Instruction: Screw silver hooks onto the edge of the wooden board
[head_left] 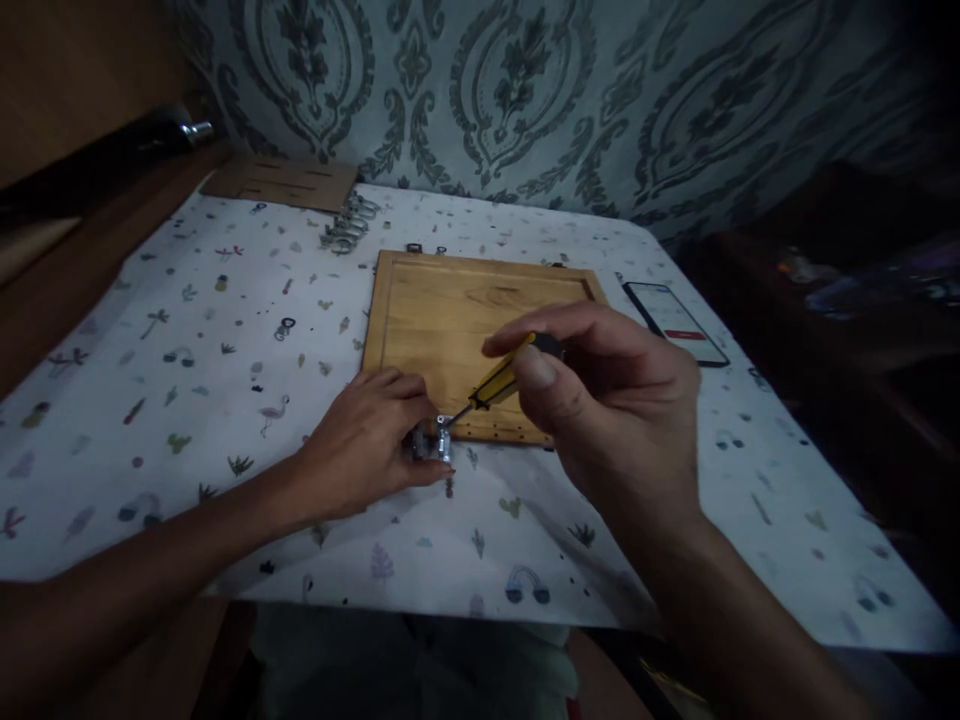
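Observation:
A wooden board (450, 310) with a raised frame lies flat on the table. At its near left edge sits a small shiny metal latch-like fitting (444, 440). My left hand (379, 435) is closed around this fitting, thumb below it and fingers above, against the board's edge. My right hand (622, 400) grips a yellow and black screwdriver (499, 380) between thumb and fingers. The screwdriver slants down to the left, and its tip meets the top of the metal fitting. A row of small dark holes runs along the board's near edge, right of the fitting.
A phone (679, 325) with its screen lit lies right of the board. Several metal fittings (349, 225) are grouped at the back left, beside a piece of brown cardboard (281, 182). A patterned cloth (405, 560) covers the table; a patterned wall (517, 90) stands behind.

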